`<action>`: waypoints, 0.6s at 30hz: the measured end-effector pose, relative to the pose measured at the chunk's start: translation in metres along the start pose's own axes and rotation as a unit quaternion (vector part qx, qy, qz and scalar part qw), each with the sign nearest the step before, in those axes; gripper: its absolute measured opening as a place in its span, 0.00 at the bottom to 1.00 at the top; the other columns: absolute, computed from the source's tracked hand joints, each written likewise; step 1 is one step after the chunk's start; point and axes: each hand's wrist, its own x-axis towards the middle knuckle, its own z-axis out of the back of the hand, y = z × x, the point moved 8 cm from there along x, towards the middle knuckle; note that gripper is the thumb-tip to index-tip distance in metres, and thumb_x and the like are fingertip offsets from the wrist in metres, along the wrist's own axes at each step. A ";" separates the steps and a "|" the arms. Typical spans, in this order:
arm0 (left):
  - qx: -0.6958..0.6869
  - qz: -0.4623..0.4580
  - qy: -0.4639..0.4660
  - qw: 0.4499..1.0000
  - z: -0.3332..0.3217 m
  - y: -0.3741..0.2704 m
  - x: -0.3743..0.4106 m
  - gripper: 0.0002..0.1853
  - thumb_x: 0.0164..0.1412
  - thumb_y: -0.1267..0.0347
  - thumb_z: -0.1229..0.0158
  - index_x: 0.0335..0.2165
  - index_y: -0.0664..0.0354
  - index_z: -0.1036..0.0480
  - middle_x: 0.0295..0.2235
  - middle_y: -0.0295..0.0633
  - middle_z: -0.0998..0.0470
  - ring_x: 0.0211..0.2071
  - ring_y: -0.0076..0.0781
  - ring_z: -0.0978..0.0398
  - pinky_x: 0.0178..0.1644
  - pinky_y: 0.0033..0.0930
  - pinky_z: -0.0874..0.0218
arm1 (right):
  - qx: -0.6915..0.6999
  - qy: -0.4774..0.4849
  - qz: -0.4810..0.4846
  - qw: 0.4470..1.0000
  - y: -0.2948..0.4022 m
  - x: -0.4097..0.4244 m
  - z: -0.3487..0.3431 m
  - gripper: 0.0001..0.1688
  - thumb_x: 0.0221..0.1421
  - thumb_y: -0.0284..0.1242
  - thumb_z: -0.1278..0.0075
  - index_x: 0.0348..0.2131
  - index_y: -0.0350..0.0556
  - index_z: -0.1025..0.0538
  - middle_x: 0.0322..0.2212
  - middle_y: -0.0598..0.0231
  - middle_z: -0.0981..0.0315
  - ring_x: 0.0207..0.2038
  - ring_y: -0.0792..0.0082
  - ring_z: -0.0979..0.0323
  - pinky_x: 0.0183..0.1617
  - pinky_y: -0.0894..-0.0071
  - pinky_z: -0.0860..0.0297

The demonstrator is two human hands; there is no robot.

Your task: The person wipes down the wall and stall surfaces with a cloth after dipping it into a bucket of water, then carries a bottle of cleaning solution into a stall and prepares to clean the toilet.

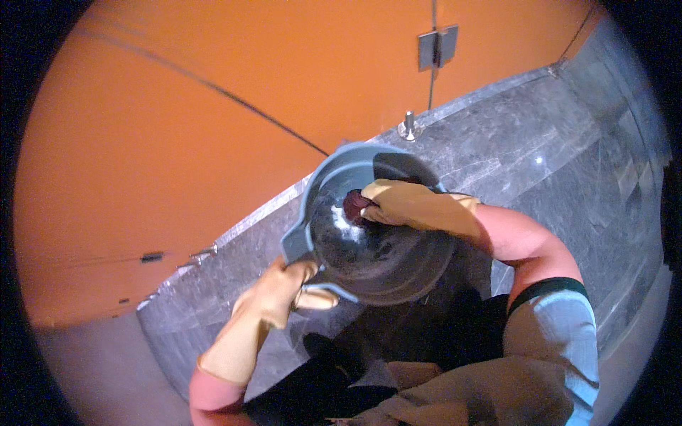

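Observation:
A blue plastic bucket stands on the floor before me, with dark, glossy liquid inside that reflects light. My right hand, in a yellowish rubber glove, reaches over the far right of the rim. It is shut on a bunched dark red cloth above or at the liquid; whether the cloth touches it I cannot tell. My left hand, gloved alike, grips the bucket's rim at its near left side, by the protruding lug. Part of the bucket's right side is hidden by my right forearm and shadow.
Orange partition panels rise close behind the bucket, with a metal hinge on one seam. A short metal support leg stands at their foot. Grey marble-look tiles cover the floor. My shadow darkens the near side.

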 end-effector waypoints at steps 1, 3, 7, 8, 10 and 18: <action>-0.013 0.000 -0.009 1.000 0.007 0.008 -0.004 0.18 0.64 0.76 0.54 0.50 0.75 0.32 0.43 0.56 0.20 0.36 0.51 0.15 0.37 0.36 0.20 | 0.020 -0.033 -0.015 0.999 0.010 -0.008 0.024 0.24 0.63 0.41 0.48 0.50 0.43 0.23 0.45 0.45 0.22 0.53 0.46 0.26 0.56 0.55 0.32; -0.052 0.002 0.000 0.999 0.016 0.028 0.000 0.16 0.64 0.77 0.54 0.48 0.75 0.31 0.43 0.58 0.20 0.37 0.51 0.15 0.40 0.35 0.19 | 0.103 -0.063 -0.031 0.992 0.010 -0.021 0.066 0.26 0.64 0.43 0.48 0.52 0.42 0.25 0.46 0.46 0.23 0.53 0.50 0.26 0.56 0.57 0.32; -0.156 0.085 -0.077 0.981 0.012 0.026 -0.015 0.14 0.63 0.79 0.55 0.44 0.81 0.30 0.39 0.64 0.20 0.37 0.53 0.16 0.43 0.40 0.19 | 0.447 -0.138 -0.083 0.880 -0.020 -0.052 0.106 0.24 0.66 0.37 0.51 0.55 0.42 0.26 0.42 0.61 0.20 0.46 0.71 0.26 0.51 0.69 0.30; -0.163 0.077 -0.076 0.981 0.015 0.029 -0.012 0.14 0.63 0.79 0.55 0.44 0.81 0.30 0.39 0.64 0.20 0.37 0.53 0.16 0.43 0.40 0.19 | 0.415 -0.185 -0.095 0.886 -0.030 -0.056 0.117 0.23 0.66 0.33 0.52 0.55 0.40 0.26 0.42 0.61 0.20 0.47 0.70 0.25 0.51 0.69 0.30; -0.164 0.046 -0.064 0.983 0.014 0.030 -0.010 0.14 0.63 0.78 0.55 0.42 0.81 0.30 0.38 0.65 0.20 0.37 0.54 0.16 0.43 0.40 0.19 | 0.430 -0.329 -0.075 0.838 -0.105 -0.046 0.105 0.24 0.65 0.34 0.51 0.55 0.38 0.28 0.44 0.60 0.21 0.47 0.69 0.26 0.52 0.67 0.30; -0.219 0.066 -0.017 0.973 -0.002 0.022 0.009 0.12 0.59 0.74 0.50 0.36 0.75 0.25 0.39 0.62 0.18 0.41 0.51 0.17 0.48 0.38 0.23 | 0.333 -0.456 -0.126 0.816 -0.228 0.039 0.020 0.34 0.60 0.36 0.42 0.59 0.38 0.35 0.50 0.47 0.25 0.55 0.51 0.27 0.60 0.56 0.33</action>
